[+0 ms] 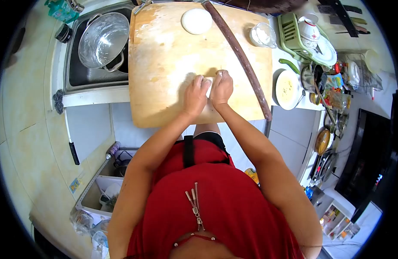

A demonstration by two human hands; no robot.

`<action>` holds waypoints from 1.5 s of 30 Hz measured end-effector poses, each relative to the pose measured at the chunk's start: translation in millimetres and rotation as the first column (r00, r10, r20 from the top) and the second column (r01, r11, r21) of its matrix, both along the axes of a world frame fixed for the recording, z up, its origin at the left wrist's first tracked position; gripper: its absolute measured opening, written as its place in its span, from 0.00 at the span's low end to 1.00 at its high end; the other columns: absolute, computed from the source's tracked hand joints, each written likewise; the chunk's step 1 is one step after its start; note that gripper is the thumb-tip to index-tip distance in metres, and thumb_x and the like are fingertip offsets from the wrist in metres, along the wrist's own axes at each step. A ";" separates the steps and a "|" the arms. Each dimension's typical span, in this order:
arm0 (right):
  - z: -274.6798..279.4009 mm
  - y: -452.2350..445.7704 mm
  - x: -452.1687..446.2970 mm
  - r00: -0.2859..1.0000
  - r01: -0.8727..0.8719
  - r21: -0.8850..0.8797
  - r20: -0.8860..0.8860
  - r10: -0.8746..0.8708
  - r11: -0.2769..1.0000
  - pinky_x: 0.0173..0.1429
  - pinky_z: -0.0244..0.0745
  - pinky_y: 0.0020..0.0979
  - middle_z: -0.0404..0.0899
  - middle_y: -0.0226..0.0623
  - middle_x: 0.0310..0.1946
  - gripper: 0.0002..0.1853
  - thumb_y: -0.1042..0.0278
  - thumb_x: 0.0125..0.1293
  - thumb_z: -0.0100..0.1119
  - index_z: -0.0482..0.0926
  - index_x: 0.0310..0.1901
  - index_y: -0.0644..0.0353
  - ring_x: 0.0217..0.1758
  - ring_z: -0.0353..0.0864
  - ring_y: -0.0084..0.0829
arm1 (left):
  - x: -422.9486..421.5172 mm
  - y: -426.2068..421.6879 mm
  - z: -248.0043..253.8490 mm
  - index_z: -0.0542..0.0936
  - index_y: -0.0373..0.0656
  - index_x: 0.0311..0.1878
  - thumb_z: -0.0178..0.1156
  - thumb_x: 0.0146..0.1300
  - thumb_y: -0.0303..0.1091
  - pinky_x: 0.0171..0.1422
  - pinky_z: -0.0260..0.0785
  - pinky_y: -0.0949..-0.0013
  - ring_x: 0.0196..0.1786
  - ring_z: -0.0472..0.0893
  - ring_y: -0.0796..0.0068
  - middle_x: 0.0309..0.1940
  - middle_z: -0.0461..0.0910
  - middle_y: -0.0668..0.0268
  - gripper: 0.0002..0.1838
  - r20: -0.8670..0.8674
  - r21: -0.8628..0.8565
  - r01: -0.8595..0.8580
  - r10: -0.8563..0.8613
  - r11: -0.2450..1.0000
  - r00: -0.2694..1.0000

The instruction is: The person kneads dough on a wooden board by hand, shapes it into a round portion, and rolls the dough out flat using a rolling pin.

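We have 2 hands on 1 board, w/ 1 small dough btwn them, near the board's close edge. Our left hand is closed, fingers curled in against the dough's left side; our right hand is closed too, curled against its right side. How much dough sits under the fingers we can't tell.

Fwd of both hands, 1 dough disc lies flat near the board's far edge, apart from us. 1 long dark rod lies slantwise to the right of our right hand, from the far edge down to the near right corner. Beyond the rod, fwd-right of the right hand, stands 1 glass w/ white stuff inside.

Left of our left hand is 1 sink w/ 1 metal pot in it, 2 handles showing. Past the pot: 1 green bottle & 1 dark jar.

Right of our right hand, off the board on the desk: 1 white dish w/ pale yellow food, 1 long green veg just fwd of it, & 1 green rack holding at least 2 bowls & 1 plate.
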State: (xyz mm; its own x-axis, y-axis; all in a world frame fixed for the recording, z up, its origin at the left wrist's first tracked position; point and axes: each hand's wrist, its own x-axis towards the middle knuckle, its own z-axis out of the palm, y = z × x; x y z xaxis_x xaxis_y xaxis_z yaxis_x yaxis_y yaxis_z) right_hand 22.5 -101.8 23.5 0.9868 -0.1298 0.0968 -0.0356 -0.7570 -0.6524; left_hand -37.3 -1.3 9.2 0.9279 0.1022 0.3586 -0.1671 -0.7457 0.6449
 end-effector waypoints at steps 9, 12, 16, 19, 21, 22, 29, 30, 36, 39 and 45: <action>-19.3 39.3 98.3 0.988 -0.044 -0.270 0.133 0.083 0.962 0.53 0.72 0.47 0.83 0.46 0.34 0.12 0.60 0.73 0.54 0.81 0.38 0.59 0.45 0.81 0.48 | 37.6 5.9 -4.8 0.70 0.30 0.66 0.67 0.60 0.34 0.67 0.68 0.52 0.62 0.78 0.43 0.58 0.78 0.41 0.33 -0.618 -0.534 -0.507 0.098 0.676 0.780; -3.2 40.0 96.4 0.990 -0.093 -0.163 -0.117 0.074 0.982 0.57 0.73 0.43 0.85 0.50 0.37 0.17 0.54 0.75 0.53 0.82 0.40 0.61 0.48 0.83 0.48 | 51.7 5.1 -5.7 0.71 0.32 0.64 0.67 0.60 0.32 0.63 0.71 0.53 0.59 0.79 0.45 0.58 0.78 0.44 0.30 -0.559 -0.508 -0.476 0.145 0.718 0.816; 9.5 12.4 62.0 0.892 0.113 0.624 -0.407 0.197 0.773 0.53 0.72 0.35 0.80 0.40 0.40 0.21 0.50 0.77 0.53 0.84 0.45 0.62 0.46 0.77 0.32 | 26.6 11.3 26.6 0.77 0.40 0.56 0.63 0.58 0.23 0.53 0.76 0.52 0.52 0.81 0.44 0.55 0.77 0.49 0.21 -0.263 -0.226 -0.201 0.138 0.953 0.955; 24.8 3.2 9.9 0.966 0.093 0.115 -0.253 -0.061 0.989 0.48 0.75 0.43 0.86 0.53 0.37 0.15 0.60 0.74 0.52 0.84 0.43 0.62 0.40 0.84 0.49 | -1.1 -3.8 -4.8 0.80 0.47 0.55 0.59 0.60 0.25 0.50 0.75 0.47 0.50 0.80 0.41 0.54 0.77 0.50 0.18 0.001 0.004 0.049 -0.049 0.999 0.999; 11.8 4.1 -5.2 0.992 0.094 0.053 -0.090 -0.089 0.994 0.48 0.73 0.50 0.85 0.49 0.35 0.13 0.62 0.73 0.51 0.83 0.41 0.61 0.39 0.80 0.55 | -6.3 -4.6 -4.3 0.78 0.46 0.58 0.58 0.61 0.26 0.53 0.75 0.48 0.52 0.79 0.40 0.57 0.76 0.48 0.20 -0.086 -0.005 0.063 -0.063 0.998 0.994; 6.0 5.3 1.5 0.999 0.037 -0.022 0.002 -0.037 0.999 0.48 0.72 0.50 0.84 0.49 0.35 0.12 0.63 0.72 0.52 0.83 0.41 0.60 0.39 0.80 0.54 | -5.2 -3.1 -4.1 0.78 0.46 0.59 0.58 0.62 0.27 0.55 0.75 0.48 0.54 0.79 0.40 0.58 0.75 0.48 0.21 -0.133 -0.008 0.065 -0.066 0.998 0.989; -5.9 41.5 93.2 0.990 0.014 -0.265 0.136 0.023 0.964 0.49 0.72 0.50 0.83 0.47 0.33 0.12 0.62 0.73 0.53 0.81 0.37 0.60 0.39 0.79 0.49 | 27.6 -16.1 11.2 0.67 0.34 0.69 0.65 0.58 0.30 0.70 0.64 0.47 0.64 0.72 0.39 0.59 0.73 0.42 0.35 -0.315 -0.344 -0.424 0.323 0.838 0.892; -6.3 45.2 102.0 0.991 0.014 -0.255 0.133 0.021 0.967 0.49 0.72 0.50 0.83 0.47 0.33 0.13 0.60 0.74 0.52 0.81 0.37 0.60 0.39 0.79 0.49 | 35.9 -15.0 17.0 0.68 0.34 0.69 0.67 0.55 0.31 0.72 0.63 0.49 0.65 0.72 0.42 0.59 0.74 0.44 0.36 -0.440 -0.420 -0.467 0.276 0.778 0.855; -30.3 24.0 98.0 0.970 -0.080 0.216 -0.207 0.125 0.973 0.46 0.74 0.39 0.83 0.41 0.32 0.17 0.58 0.75 0.52 0.84 0.39 0.62 0.38 0.80 0.38 | 46.5 4.4 14.5 0.75 0.41 0.59 0.67 0.54 0.26 0.60 0.72 0.49 0.54 0.78 0.44 0.55 0.76 0.48 0.26 -0.349 -0.350 -0.298 0.171 0.888 0.921; -3.8 0.8 57.3 0.951 -0.013 0.490 -0.264 0.162 0.872 0.43 0.71 0.33 0.82 0.36 0.32 0.13 0.63 0.74 0.54 0.84 0.41 0.64 0.34 0.75 0.30 | 21.2 8.4 13.3 0.78 0.46 0.51 0.64 0.55 0.22 0.49 0.77 0.49 0.47 0.81 0.45 0.52 0.76 0.53 0.19 -0.125 -0.181 -0.021 -0.001 0.983 0.992; -17.6 -11.2 17.3 0.982 -0.076 -0.161 0.159 0.102 0.984 0.45 0.73 0.49 0.83 0.48 0.34 0.09 0.64 0.72 0.54 0.81 0.42 0.59 0.38 0.81 0.51 | 11.5 -2.4 -1.0 0.79 0.43 0.50 0.59 0.49 0.18 0.51 0.76 0.52 0.49 0.80 0.46 0.52 0.75 0.53 0.22 -0.104 -0.160 0.026 -0.043 0.987 0.994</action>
